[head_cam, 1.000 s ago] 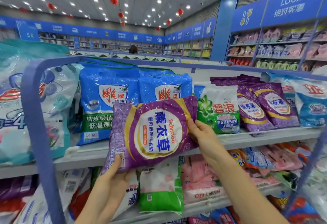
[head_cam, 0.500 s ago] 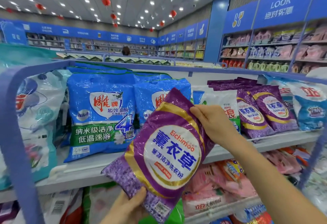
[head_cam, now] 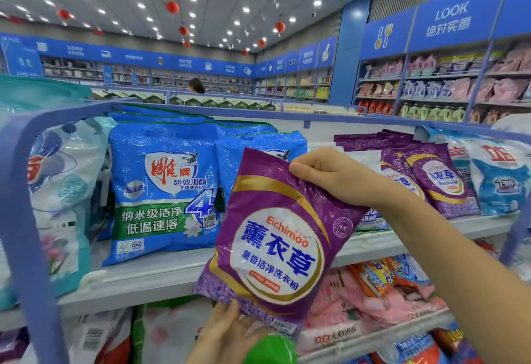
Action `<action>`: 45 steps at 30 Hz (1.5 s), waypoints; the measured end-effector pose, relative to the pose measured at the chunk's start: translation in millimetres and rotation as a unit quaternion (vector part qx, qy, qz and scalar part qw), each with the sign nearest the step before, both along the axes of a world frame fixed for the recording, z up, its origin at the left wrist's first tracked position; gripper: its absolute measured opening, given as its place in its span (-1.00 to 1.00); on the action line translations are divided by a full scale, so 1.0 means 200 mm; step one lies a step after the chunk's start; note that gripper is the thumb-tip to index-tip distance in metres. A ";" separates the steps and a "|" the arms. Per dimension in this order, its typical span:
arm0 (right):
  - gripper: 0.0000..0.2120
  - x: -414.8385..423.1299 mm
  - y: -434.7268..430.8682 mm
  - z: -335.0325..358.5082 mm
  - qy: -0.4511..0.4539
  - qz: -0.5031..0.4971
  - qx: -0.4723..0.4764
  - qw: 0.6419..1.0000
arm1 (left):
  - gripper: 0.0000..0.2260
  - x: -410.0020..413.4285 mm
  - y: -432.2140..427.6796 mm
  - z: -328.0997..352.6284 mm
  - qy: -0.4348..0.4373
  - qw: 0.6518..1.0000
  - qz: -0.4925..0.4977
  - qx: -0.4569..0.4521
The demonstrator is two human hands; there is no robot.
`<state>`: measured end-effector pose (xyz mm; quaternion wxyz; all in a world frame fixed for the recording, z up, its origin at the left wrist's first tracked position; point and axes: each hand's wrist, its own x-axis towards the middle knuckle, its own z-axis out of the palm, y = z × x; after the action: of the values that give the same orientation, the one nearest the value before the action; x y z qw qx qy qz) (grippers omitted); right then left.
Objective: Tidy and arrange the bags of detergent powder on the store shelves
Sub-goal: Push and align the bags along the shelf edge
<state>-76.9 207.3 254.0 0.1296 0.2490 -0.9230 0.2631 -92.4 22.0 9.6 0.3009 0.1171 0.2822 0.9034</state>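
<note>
A purple detergent bag (head_cam: pixel 275 243) with a white oval label hangs nearly upright in front of the top shelf (head_cam: pixel 149 280). My right hand (head_cam: pixel 333 176) pinches its top edge from the right. My left hand (head_cam: pixel 227 332) grips its bottom edge from below. Behind it stand large blue detergent bags (head_cam: pixel 163 191). A row of matching purple bags (head_cam: pixel 431 173) leans on the shelf to the right. A green-and-white bag behind my right wrist is mostly hidden.
A blue metal shelf frame (head_cam: pixel 26 220) curves down at the left. White-and-teal bags (head_cam: pixel 60 191) fill the left end, white-blue bags (head_cam: pixel 497 173) the right end. Pink and orange bags (head_cam: pixel 382 291) lie on the lower shelf. A person (head_cam: pixel 196 85) stands far off.
The purple bag has turned from lying sideways to nearly upright. My right hand rose to its top edge and my left hand dropped to its bottom edge. The camera moved closer.
</note>
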 end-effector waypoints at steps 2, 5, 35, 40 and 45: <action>-0.65 -0.02 0.01 0.02 0.019 -0.073 0.109 0.991 | -0.21 0.00 -0.01 0.00 -0.010 0.999 0.002 0.037; -0.66 -0.06 -0.02 0.00 0.138 -0.231 0.284 0.920 | -0.03 0.02 0.02 0.01 -0.019 0.999 0.025 -0.015; -0.56 0.00 -0.14 0.16 0.084 -0.085 0.104 0.987 | 0.04 -0.03 -0.17 0.10 0.143 0.970 0.128 -0.147; -0.62 0.06 -0.20 0.15 0.093 -0.006 0.138 0.986 | -0.22 -0.03 -0.21 0.27 0.290 0.894 0.154 -0.304; -0.67 0.06 -0.16 0.17 0.131 -0.034 0.158 0.978 | -0.12 0.00 -0.20 0.31 0.293 0.889 0.136 -0.323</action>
<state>-65.9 175.5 287.3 0.2169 0.2673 -0.9359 0.0746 -91.5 -18.8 70.6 0.0996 0.2337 0.6468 0.7191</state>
